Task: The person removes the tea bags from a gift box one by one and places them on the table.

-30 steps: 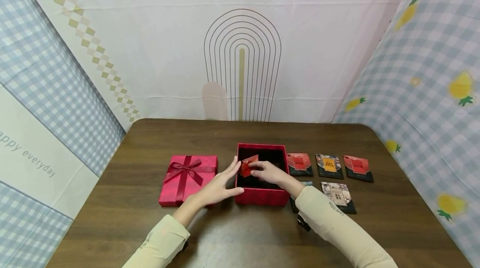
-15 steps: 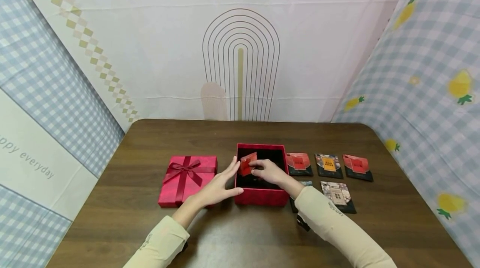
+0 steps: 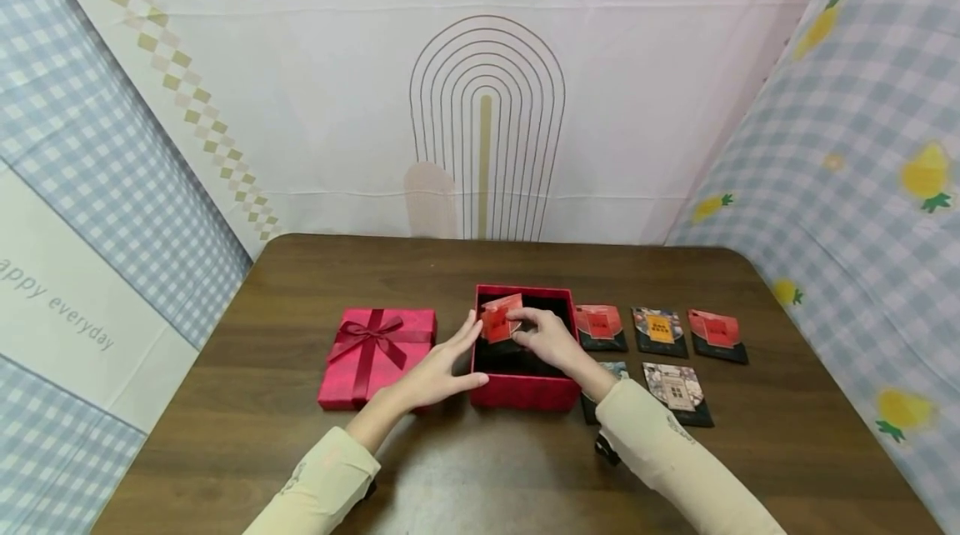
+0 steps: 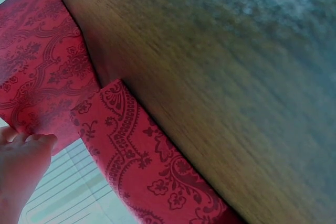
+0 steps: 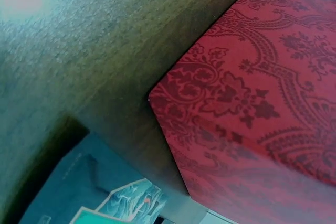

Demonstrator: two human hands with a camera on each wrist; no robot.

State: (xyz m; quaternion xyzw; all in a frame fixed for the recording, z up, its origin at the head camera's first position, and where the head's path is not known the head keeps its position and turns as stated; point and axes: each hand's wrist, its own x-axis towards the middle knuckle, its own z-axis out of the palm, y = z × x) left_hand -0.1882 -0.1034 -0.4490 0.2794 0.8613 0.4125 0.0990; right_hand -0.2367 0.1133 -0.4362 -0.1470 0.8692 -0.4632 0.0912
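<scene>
In the head view, an open red gift box [image 3: 523, 392] with a black inside sits mid-table. My right hand [image 3: 551, 342] reaches over it and pinches a red sachet [image 3: 498, 322] by its right edge, at the left side of the box's inside. My left hand [image 3: 438, 368], fingers extended, rests against the box's left wall. The left wrist view shows its fingertips [image 4: 42, 139] at the patterned red box wall [image 4: 47, 61]. In the right wrist view, the box wall [image 5: 236, 93] fills the right side, and the right hand is out of sight.
Left of the box lies its red lid [image 3: 396, 343] with a ribbon bow. To the right, flat sachets lie in two rows: red [image 3: 600, 327], orange-labelled [image 3: 660, 331], red [image 3: 717, 335], pale [image 3: 677, 393], and a dark one [image 5: 79, 177] partly under the right forearm.
The red sachet has shifted toward the far side of the box and shows more of its face. My right hand has moved slightly with it; the left hand stays put.
</scene>
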